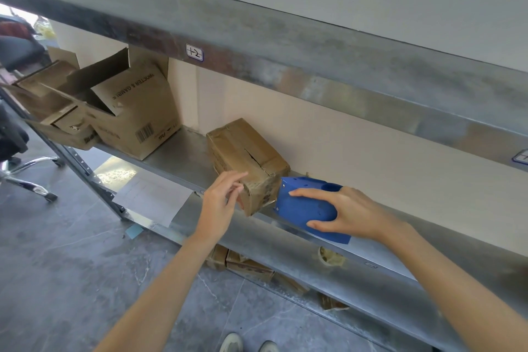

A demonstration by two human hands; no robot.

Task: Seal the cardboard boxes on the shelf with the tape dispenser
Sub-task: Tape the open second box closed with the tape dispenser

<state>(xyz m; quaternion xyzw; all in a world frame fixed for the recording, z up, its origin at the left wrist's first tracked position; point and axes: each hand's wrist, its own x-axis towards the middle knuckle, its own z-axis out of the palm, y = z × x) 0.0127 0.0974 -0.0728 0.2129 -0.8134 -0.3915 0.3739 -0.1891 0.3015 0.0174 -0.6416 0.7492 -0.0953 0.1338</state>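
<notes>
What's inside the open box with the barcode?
The open box shows only a shadowed inner wall under its raised flap; its near side hides the bottom and any contents.

**Metal, cardboard and plastic at the shelf**

The shelf is made of grey sheet metal, blotched and dull, with a faint sheen. The small box is of brown cardboard, matt, creased and split along its top. The open boxes are of the same matt cardboard, printed. The tape dispenser is moulded in smooth blue plastic. The paper sheet is white and matt. The floor is laid in grey veined stone, slightly glossy.
</notes>
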